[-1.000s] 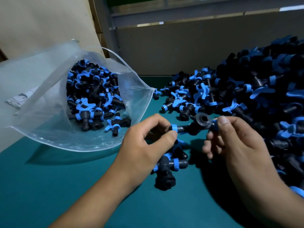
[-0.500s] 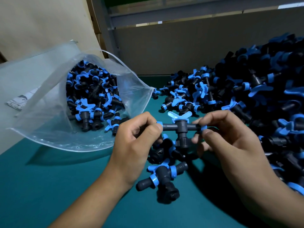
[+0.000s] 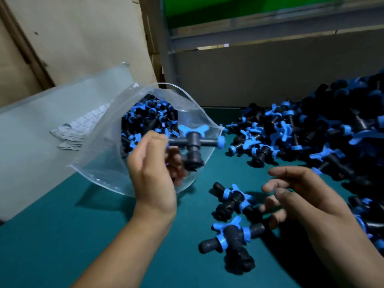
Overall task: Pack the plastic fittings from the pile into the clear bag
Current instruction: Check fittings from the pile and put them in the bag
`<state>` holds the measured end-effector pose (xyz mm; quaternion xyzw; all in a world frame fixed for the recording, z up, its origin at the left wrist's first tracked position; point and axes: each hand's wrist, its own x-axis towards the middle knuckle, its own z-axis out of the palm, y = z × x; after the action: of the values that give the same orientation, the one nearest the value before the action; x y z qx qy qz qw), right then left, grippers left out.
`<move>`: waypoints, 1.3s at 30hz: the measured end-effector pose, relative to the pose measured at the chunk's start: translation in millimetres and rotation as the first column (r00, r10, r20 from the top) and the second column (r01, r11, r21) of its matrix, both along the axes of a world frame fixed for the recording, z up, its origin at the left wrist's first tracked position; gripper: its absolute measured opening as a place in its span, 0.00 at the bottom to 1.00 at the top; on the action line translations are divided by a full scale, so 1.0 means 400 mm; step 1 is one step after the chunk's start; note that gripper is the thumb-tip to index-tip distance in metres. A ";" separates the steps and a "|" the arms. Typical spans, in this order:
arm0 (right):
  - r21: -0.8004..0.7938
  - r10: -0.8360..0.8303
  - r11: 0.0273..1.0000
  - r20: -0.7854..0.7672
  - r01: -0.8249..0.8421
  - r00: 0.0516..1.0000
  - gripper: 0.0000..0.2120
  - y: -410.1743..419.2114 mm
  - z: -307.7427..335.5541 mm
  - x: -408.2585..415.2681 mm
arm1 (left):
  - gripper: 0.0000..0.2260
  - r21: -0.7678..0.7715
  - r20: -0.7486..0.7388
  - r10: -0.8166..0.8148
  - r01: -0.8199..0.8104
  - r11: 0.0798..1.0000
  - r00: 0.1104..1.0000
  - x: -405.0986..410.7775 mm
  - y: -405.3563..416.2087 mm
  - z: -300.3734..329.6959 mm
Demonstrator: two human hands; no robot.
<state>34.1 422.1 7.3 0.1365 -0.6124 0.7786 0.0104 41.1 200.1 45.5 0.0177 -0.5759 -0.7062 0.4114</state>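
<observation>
Plastic fittings, dark grey cross-shaped bodies with bright blue collars and blue wing handles, are lying heaped in a big pile (image 3: 324,134) along the right side of the teal-green table top (image 3: 62,246). One dark grey fitting with a blue wing handle (image 3: 193,142) is being held by the left hand (image 3: 153,173), whose fingers are curling round one end of its crossbar; the fitting is sitting level at the mouth of the clear plastic bag (image 3: 99,163), its blue-capped far end poking just past the bag's right rim. The bag is lying on its side at the left of the table, mouth gaping toward the hands, and is already holding a dense mass of packed fittings (image 3: 147,119). Whether the held fitting is touching the bag's film cannot be told.

The right hand (image 3: 307,202) is hovering palm-down, fingers spread and loosely bent, gripping nothing. Its fingertips are reaching over two loose fittings on the table: a nearer loose fitting (image 3: 232,240), lying close to the lower edge of the view, and a farther loose fitting (image 3: 234,200) just beyond it. The lower fingers seem to be touching or almost touching these two, though motion blur is hiding the contact.

A pale flat sheet (image 3: 41,129) is leaning behind the bag, with a white printed paper slip (image 3: 72,132) showing through the film. Beige board panels (image 3: 83,38) are standing at the back left.
</observation>
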 end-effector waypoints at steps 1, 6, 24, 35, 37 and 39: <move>0.027 -0.014 1.000 0.015 0.014 1.000 0.10 0.005 -0.008 -0.006 | 0.10 0.100 0.000 0.117 -0.116 0.988 0.993 -0.004 -0.022 0.010; 0.149 -0.009 0.989 0.007 0.008 1.000 0.17 0.008 -0.024 -0.012 | 0.12 0.073 0.145 0.444 -0.457 0.886 0.884 -0.025 -0.112 0.014; 0.816 -0.040 0.526 -0.258 0.240 0.965 0.12 -0.001 -0.009 0.014 | 0.07 -0.765 -0.234 0.357 -0.397 0.506 0.904 0.003 -0.028 -0.023; 0.610 -0.133 0.755 -0.217 0.241 0.967 0.02 0.014 -0.028 -0.016 | 0.26 -0.903 0.295 -0.139 0.324 0.283 0.945 -0.003 0.022 -0.074; 0.510 -0.144 0.834 -0.163 0.209 0.976 0.03 0.020 -0.031 -0.018 | 0.25 -0.893 0.290 -0.104 0.308 0.328 0.951 -0.002 0.027 -0.079; 0.446 -0.112 0.880 -0.142 0.164 0.984 0.05 0.022 -0.032 -0.014 | 0.21 -0.880 0.274 -0.114 0.297 0.371 0.955 -0.002 0.035 -0.082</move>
<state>28.5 430.9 -5.4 0.1347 -0.7845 0.6016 0.0679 40.3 214.1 12.7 -0.2230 -0.8971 -0.3167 0.2124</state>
